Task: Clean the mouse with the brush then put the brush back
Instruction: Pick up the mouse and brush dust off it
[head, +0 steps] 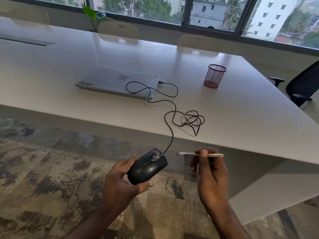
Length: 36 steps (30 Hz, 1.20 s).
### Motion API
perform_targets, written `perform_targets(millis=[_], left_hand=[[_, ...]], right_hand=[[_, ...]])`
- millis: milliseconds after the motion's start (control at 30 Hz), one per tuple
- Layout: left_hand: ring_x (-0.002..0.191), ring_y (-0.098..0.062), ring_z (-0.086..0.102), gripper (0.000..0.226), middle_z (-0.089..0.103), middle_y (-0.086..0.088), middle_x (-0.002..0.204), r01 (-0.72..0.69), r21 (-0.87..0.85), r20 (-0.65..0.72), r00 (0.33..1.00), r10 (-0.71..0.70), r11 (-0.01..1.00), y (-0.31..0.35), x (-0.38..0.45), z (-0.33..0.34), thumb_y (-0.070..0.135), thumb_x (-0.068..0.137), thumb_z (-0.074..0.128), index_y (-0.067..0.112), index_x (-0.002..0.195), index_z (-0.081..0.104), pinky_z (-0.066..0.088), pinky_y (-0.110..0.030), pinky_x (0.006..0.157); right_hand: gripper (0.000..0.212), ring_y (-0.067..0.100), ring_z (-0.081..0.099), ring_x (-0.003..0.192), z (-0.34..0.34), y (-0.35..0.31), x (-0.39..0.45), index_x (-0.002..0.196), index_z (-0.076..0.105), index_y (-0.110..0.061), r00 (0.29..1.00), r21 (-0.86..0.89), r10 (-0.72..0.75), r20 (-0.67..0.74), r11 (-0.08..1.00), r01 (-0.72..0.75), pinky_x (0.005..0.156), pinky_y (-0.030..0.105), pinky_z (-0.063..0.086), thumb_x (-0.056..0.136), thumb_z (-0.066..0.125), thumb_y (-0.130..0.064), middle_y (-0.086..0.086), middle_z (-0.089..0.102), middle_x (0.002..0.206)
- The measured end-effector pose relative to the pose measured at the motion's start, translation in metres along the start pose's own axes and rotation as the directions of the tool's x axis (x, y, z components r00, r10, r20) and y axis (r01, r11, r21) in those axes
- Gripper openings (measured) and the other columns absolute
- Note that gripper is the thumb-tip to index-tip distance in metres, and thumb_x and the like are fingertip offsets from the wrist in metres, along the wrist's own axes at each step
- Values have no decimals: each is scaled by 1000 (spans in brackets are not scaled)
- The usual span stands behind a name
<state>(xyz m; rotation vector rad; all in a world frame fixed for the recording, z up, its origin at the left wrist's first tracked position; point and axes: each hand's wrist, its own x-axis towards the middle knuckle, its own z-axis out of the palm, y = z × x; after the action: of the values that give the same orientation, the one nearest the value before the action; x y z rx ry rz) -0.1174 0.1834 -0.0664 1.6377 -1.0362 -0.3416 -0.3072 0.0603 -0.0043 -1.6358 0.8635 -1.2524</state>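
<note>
My left hand grips a black wired mouse in the air below the table's front edge. White dust speckles the mouse's front, around the wheel. My right hand pinches a thin wooden brush held level, its pale bristle tip pointing left, a short gap away from the mouse's dusty front. The mouse's black cable rises over the table edge, coils on the top and runs to a closed silver laptop. A pink mesh pen holder stands upright on the table at the right.
The white table spans the view, its front edge just above my hands. Patterned carpet lies below. A black office chair sits at the right side, pale chairs along the far side, windows behind.
</note>
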Motion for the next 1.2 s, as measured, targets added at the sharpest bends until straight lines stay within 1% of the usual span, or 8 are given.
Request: perform_targets(millis=[167,333,500,633,767,967,1067,1200], left_hand=[[107,-9,66,67,72,19,112,-29,3,17,999,29,1000,-3,-2,1,39,49,91,48,112,72,50,-9,75],[105,-8,66,68,70,20,112,-66,24,43,997,64,998,-3,-2,0,43,47,90,57,110,68,49,-8,75],[106,-8,66,70,69,19,113,-68,29,59,996,66,997,-5,-7,2,45,47,91,59,111,67,53,-21,77],[106,-7,66,70,69,20,113,-83,25,51,995,82,996,-5,-7,1,44,47,91,60,111,67,53,-13,77],[107,-8,65,72,69,17,113,-90,35,67,994,88,995,-7,-7,0,40,48,94,57,112,68,48,-7,77],[110,-4,62,75,67,20,115,-110,48,82,991,106,993,-6,-9,2,38,47,92,61,113,65,45,-4,80],[110,-6,63,73,67,18,115,-111,43,88,990,107,993,-4,-9,2,38,48,92,58,113,66,44,-3,79],[109,-5,62,72,67,19,115,-113,44,89,990,109,993,-1,-10,2,39,48,91,60,112,65,44,-4,80]], right_hand=[[28,17,57,59,2,-12,8,90,62,-31,990,-45,-77,120,996,83,54,29,47,99,46,-51,5,63,71],[28,10,55,57,14,-15,12,87,61,-21,969,-79,-46,242,995,67,54,19,45,104,48,-39,6,62,71],[25,22,63,67,19,-19,18,93,62,-16,958,-70,-43,283,995,65,65,44,53,98,49,-36,8,67,73],[24,14,60,62,15,-17,20,89,61,-20,970,-71,-75,231,993,94,60,33,51,104,49,-35,5,65,70],[26,7,53,58,15,-16,21,85,61,-22,954,-87,-16,301,995,44,56,19,45,103,49,-38,-5,58,65],[17,19,66,70,18,-22,25,94,63,-17,943,-97,-19,333,994,55,69,40,55,102,52,-26,6,70,75],[26,12,63,63,16,-24,27,91,62,-14,960,-59,-45,277,996,63,62,32,53,98,50,-36,5,67,70],[31,5,56,56,17,-24,28,87,62,-14,942,-100,-13,335,994,49,57,23,49,98,50,-40,-4,60,65]])
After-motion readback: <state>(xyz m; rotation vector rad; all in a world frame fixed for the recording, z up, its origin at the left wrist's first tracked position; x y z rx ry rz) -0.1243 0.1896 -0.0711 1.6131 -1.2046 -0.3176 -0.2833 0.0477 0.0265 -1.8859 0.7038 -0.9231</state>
